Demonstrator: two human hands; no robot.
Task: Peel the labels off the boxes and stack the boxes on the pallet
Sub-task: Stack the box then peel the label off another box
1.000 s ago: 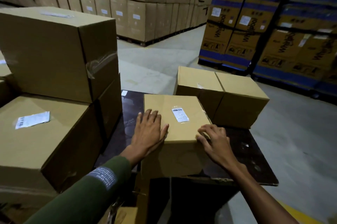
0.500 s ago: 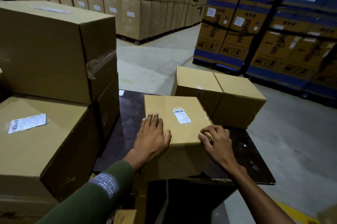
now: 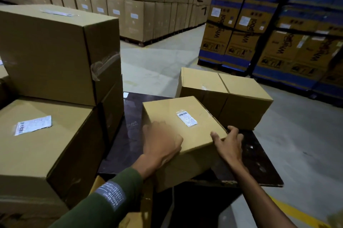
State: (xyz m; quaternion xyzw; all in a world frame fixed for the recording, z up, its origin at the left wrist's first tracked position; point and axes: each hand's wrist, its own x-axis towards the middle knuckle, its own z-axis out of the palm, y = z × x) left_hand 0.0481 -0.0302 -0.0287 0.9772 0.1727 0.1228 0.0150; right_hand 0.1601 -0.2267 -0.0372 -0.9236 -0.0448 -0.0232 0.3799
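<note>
Box (image 3: pixel 182 135) with white label (image 3: pixel 186 118) on top, tilted on dark pallet board (image 3: pixel 128 135) | left hand (image 3: pixel 161 144) flat on its top | right hand (image 3: pixel 229 141) gripping its right corner | two boxes (image 3: pixel 222 90) behind | stacked cartons (image 3: pixel 46 135) left | concrete warehouse floor (image 3: pixel 157 64)

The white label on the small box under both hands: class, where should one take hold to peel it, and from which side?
Pinch a near corner of the label from the person's side; it lies flat on the box top, beyond the left hand and right hand.
</note>
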